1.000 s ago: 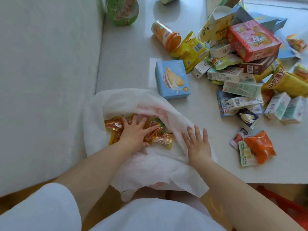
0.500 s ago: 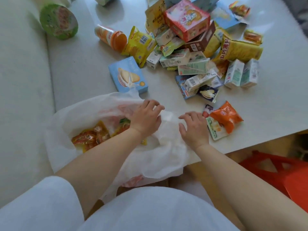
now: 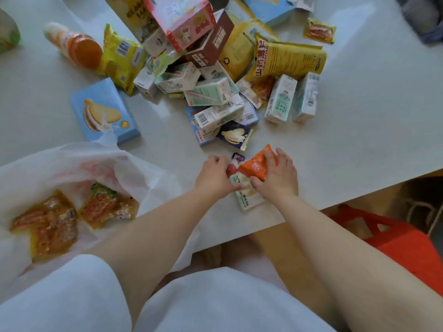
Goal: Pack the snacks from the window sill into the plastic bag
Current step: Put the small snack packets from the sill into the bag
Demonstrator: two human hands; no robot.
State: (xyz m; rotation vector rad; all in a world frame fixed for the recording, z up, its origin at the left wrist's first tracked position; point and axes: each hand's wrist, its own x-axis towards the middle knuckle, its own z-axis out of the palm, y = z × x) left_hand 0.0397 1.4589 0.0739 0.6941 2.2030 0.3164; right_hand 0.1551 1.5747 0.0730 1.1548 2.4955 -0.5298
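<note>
Far left on the sill there's the white plastic bag (image 3: 72, 168), mouth open, w/ a couple of orange-yellow snack packs (image 3: 55, 224) already lying inside. Just beyond the bag's far edge sits a blue biscuit box (image 3: 103, 111), flat on the white window sill (image 3: 359, 152), and further back left an orange-capped tube (image 3: 76, 46) on its side next to a yellow packet (image 3: 122, 56). Middle to right, far side, is the big messy pile of snacks (image 3: 215, 68): cartons, a pink box, a brown box, yellow bags, all overlapping. Near the sill's front edge, the person's left hand (image 3: 213, 176) is curled, fingertips pressing on the small flat packets (image 3: 244, 188) lying there. Right hand (image 3: 278, 176) is right beside it, fingers closed round an orange packet (image 3: 256, 167) that sits on top of those flat ones. Can't tell if it's lifted or not. Bottom right, below the sill, there's a red plastic stool (image 3: 395, 240).
</note>
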